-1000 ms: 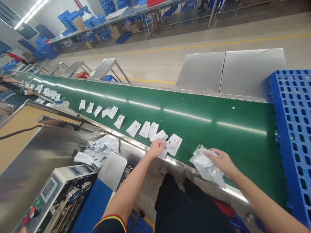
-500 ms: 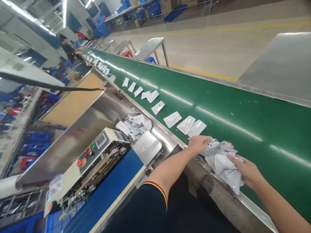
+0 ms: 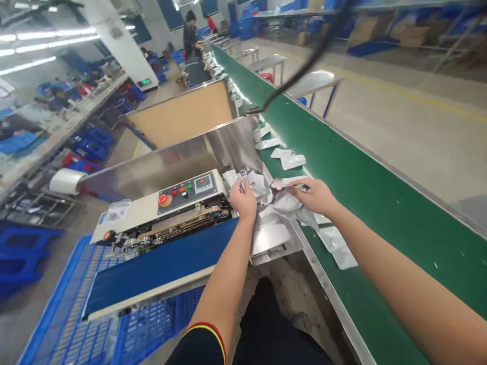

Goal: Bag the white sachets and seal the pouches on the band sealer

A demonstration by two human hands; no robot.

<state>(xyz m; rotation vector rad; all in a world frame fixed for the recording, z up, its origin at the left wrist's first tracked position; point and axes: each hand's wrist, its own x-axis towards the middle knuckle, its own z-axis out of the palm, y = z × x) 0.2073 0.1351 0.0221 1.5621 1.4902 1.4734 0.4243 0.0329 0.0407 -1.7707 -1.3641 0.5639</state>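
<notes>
My left hand [image 3: 243, 200] and my right hand [image 3: 314, 195] are both closed on a bundle of white pouches [image 3: 279, 203], held over the steel chute [image 3: 190, 157] beside the sealing machine [image 3: 167, 203]. More white pouches [image 3: 253, 180] lie heaped on the chute right by my left hand. Two loose pouches [image 3: 337, 246] lie on the green conveyor belt [image 3: 380, 203] under my right forearm, and a few others [image 3: 287, 158] sit further up the belt.
A blue belt [image 3: 152, 266] runs along the sealing machine's front, over a blue crate [image 3: 61, 324]. A tan board [image 3: 182, 114] stands beyond the chute. A black cable [image 3: 304, 66] hangs across the belt. A person [image 3: 192, 35] stands far up the line.
My view has swung left. Both hands gathered the pouches off the belt and carried the bundle left, from the belt's near edge to above the chute by the sealing machine.
</notes>
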